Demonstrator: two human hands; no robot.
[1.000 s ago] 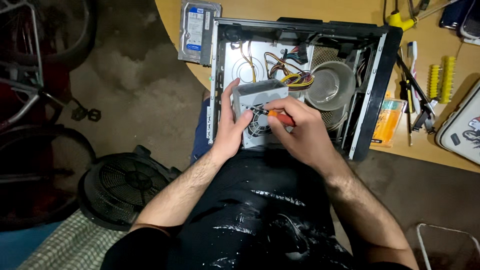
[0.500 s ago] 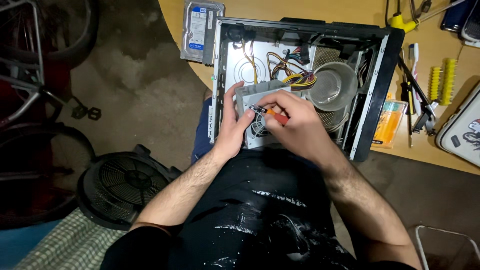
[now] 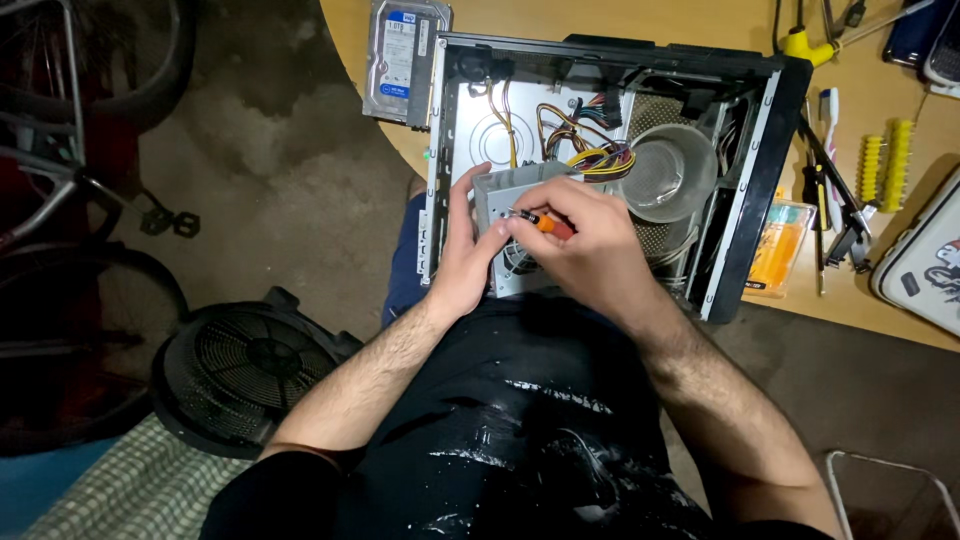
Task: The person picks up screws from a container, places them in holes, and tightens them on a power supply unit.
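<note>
Head view
Case: open black-and-silver metal computer case on the tan wooden table, holding coloured wire bundle, round grey mesh fan, grey metal power supply box.
Left hand: gripping the box's left side.
Right hand: clenched round small orange-handled screwdriver, tip on box.

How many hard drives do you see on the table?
1: a hard drive lies flat on the wooden table, just left of the open computer case. Others may be hidden inside it.
</note>
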